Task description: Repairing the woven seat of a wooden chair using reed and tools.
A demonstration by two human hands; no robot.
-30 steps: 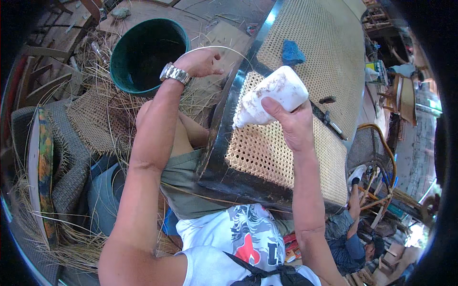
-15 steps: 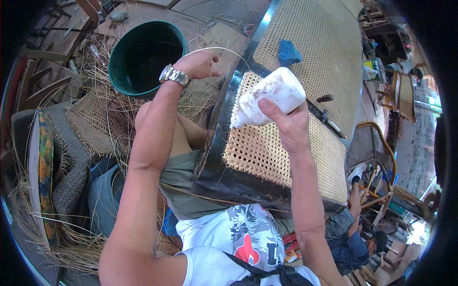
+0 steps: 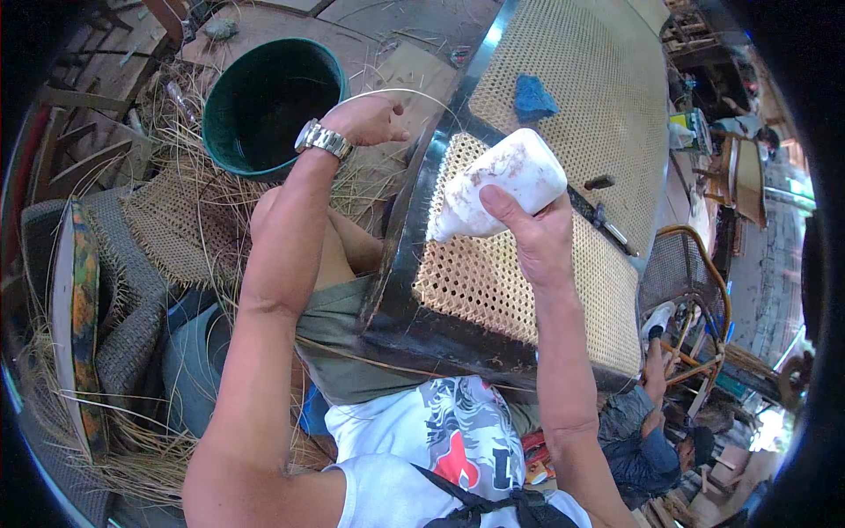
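My right hand (image 3: 539, 233) is closed around a smudged white plastic squeeze bottle (image 3: 506, 176), thumb across its side. The bottle is tilted, its narrow nozzle pointing down at the left edge of the woven cane panel (image 3: 475, 282). That panel is set in a dark, glossy wooden frame (image 3: 378, 308) across my lap. Beyond the frame's left edge my left hand (image 3: 370, 121), with a metal watch at the wrist, has its fingers curled. A thin pale cane strand (image 3: 409, 89) arcs from it to the frame; the exact grip point is hidden.
A blue sponge (image 3: 532, 99) lies on the far cane panel (image 3: 598, 79). Near it, on the frame's dark crossbar, rest a dark-handled tool (image 3: 598, 182) and a metal tool (image 3: 616, 233). A green bucket (image 3: 216, 114) stands left, amid loose cane strips. Another person (image 3: 651, 458) sits at lower right.
The bottle and my right hand have shifted very slightly to the right and toward me. My left hand is practically unmoved, with the strand still arcing from it.
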